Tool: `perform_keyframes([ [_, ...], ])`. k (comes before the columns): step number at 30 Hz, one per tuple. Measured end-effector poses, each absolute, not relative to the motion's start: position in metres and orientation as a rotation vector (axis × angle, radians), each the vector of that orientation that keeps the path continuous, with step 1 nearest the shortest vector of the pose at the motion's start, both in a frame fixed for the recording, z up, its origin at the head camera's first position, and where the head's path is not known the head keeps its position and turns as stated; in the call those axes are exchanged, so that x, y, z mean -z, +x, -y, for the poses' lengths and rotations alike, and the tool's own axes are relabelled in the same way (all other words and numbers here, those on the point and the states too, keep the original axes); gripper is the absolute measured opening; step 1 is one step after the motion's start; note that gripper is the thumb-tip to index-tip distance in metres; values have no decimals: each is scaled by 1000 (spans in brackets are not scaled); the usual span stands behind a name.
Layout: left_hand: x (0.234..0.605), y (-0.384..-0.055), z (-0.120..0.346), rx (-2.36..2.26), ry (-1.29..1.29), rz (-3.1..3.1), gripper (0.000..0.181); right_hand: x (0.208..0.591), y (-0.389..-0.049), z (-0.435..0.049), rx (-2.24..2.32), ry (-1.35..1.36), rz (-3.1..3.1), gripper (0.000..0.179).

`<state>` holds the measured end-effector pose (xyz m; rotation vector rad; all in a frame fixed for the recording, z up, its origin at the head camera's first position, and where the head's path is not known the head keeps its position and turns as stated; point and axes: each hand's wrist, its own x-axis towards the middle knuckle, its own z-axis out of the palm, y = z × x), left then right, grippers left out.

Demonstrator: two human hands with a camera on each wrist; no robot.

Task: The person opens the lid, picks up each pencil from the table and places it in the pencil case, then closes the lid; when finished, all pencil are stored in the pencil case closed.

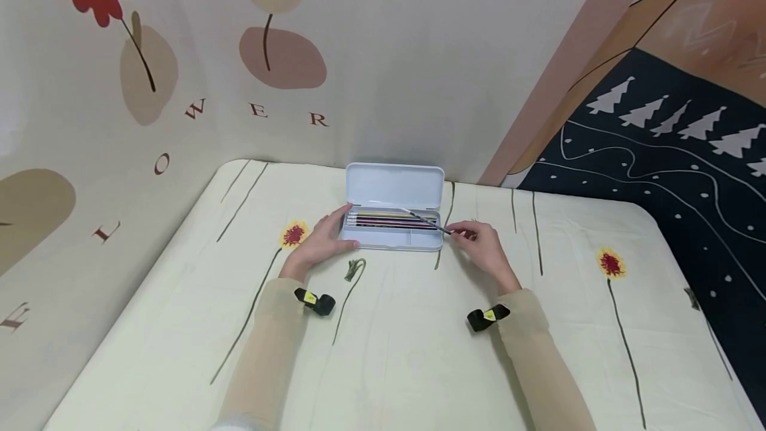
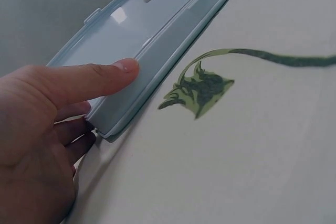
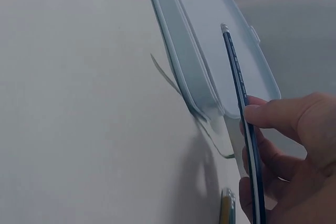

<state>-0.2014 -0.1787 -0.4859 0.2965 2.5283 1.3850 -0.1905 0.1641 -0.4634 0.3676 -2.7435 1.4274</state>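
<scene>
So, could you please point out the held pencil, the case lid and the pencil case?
Held pencil (image 3: 239, 80): right wrist view, on its barrel.
Case lid (image 1: 395, 185): head view, on its inner face.
Pencil case (image 2: 170, 45): left wrist view, on its outer wall.

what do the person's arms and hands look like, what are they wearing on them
The left hand and right hand are bare, without gloves. Long, plain beige sleeves, left sleeve and right sleeve, reach the wrists. Each wrist bears a small black device with a yellow marking: left device, right device. No cables are visible.
</scene>
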Motion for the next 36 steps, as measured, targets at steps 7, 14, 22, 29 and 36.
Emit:
perform_keyframes([
  [7, 483, -200, 179, -1356, 302, -2544, 92, 460, -197, -149, -1410, 430, 2747, 17],
  [14, 481, -198, 178, -1347, 276, -2538, 91, 462, -207, -134, -1397, 513, 2744, 16],
  [22, 481, -199, 178, -1355, 283, -2535, 91, 462, -217, -111, -1387, 580, 2758, 18],
  [29, 481, -199, 179, -1357, 295, -2539, 91, 461, -222, -91, -1305, 650, 2789, 17],
  [36, 483, -200, 180, -1339, 288, -2547, 91, 465, -225, -78, -1240, 704, 2827, 18],
])
